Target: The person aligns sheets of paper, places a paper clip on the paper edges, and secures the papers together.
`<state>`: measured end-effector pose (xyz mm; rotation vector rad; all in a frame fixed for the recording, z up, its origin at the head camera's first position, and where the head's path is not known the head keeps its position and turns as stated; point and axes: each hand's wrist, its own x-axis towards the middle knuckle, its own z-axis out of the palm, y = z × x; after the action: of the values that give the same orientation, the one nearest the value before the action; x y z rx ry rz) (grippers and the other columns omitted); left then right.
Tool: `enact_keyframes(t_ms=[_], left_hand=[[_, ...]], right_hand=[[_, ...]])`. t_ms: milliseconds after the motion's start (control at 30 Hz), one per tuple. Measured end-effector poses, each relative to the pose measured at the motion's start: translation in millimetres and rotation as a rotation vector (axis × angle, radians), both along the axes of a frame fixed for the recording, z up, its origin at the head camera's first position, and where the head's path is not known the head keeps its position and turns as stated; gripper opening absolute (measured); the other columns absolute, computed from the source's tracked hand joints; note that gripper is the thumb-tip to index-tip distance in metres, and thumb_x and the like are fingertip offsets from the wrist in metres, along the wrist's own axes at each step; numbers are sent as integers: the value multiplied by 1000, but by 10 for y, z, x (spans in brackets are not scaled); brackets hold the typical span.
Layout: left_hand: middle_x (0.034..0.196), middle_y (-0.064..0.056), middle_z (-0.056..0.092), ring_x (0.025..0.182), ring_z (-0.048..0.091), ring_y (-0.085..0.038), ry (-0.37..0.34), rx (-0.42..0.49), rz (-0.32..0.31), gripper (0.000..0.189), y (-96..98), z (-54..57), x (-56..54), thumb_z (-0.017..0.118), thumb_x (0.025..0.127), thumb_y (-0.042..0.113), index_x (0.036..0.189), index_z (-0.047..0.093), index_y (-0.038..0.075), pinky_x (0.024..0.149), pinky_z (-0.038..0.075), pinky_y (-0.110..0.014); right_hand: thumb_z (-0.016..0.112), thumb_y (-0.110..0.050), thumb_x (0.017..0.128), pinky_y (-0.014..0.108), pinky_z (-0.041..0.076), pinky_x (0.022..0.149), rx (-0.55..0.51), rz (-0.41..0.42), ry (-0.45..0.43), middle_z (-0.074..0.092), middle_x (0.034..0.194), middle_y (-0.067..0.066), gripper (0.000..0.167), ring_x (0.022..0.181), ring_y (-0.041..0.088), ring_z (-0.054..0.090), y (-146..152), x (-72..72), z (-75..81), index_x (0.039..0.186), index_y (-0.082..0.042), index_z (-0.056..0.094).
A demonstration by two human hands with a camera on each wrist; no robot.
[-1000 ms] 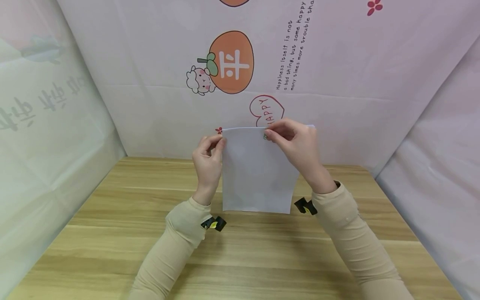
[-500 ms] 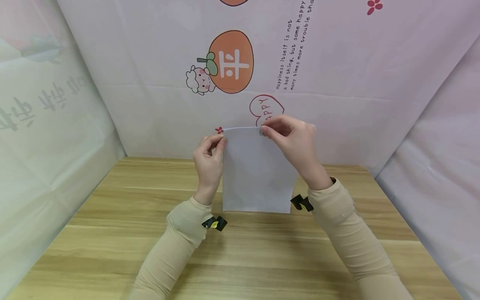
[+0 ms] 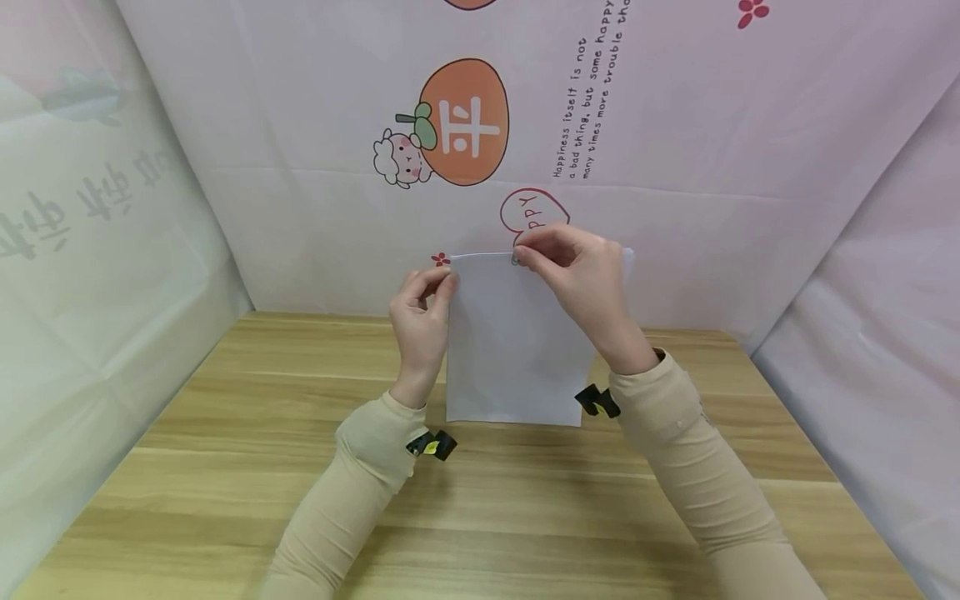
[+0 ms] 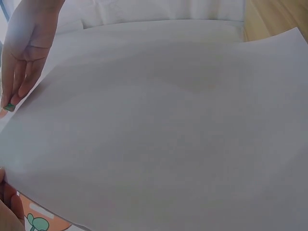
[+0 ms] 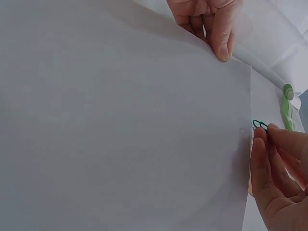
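Observation:
White paper hangs upright above the table in the head view, its broad face toward me. My left hand pinches its left edge near the top corner, thumb in front. My right hand pinches a small green binder clip at the paper's top edge, right of the left hand. Green wire loops of the clip show beside the paper's edge in the right wrist view. In the left wrist view its green body peeks out under the right fingertips. The fingers behind the paper are partly hidden.
Below the hands is a wood-grain table. A white printed cloth rises behind it, and pale cloth also hangs at both sides. Black wrist cameras sit on both sleeves.
My right hand has slid left along the paper's top edge with the clip, closer to the left hand. The left hand and paper have barely shifted.

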<state>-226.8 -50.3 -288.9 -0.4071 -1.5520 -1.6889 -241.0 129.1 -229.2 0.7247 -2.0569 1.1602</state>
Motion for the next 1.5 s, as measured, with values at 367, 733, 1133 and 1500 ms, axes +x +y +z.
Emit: enact_keyframes(t_ms=[367,733,1133,1500], left_hand=[[86,-28,61,79,55,-10,1,-7,2,11,-7,2,-4,64,86,-5,91,66,-15,72,45,-17],[85,-27,61,79,55,-9,-5,-1,-1,11,-2,2,-16,64,85,-5,91,67,-14,74,46,-17],[88,-27,62,80,56,-9,-11,-3,1,12,2,-4,-10,64,86,-5,92,67,-14,75,47,-17],[89,-26,62,81,56,-10,-21,-9,-1,12,-3,-11,-8,64,86,-4,93,67,-14,76,48,-18]], right_hand=[[77,-19,80,15,52,65,5,-11,30,73,82,2,14,68,7,67,-61,-16,50,90,-10,74],[76,-18,80,17,53,67,-2,-7,29,73,84,1,15,71,6,67,-143,-18,90,92,-10,74],[76,-17,80,19,54,70,-28,5,-12,74,86,3,15,74,10,68,-225,-33,98,93,-9,74],[76,-18,80,20,54,72,-40,16,-4,74,86,2,14,74,7,68,-279,-42,91,92,-10,75]])
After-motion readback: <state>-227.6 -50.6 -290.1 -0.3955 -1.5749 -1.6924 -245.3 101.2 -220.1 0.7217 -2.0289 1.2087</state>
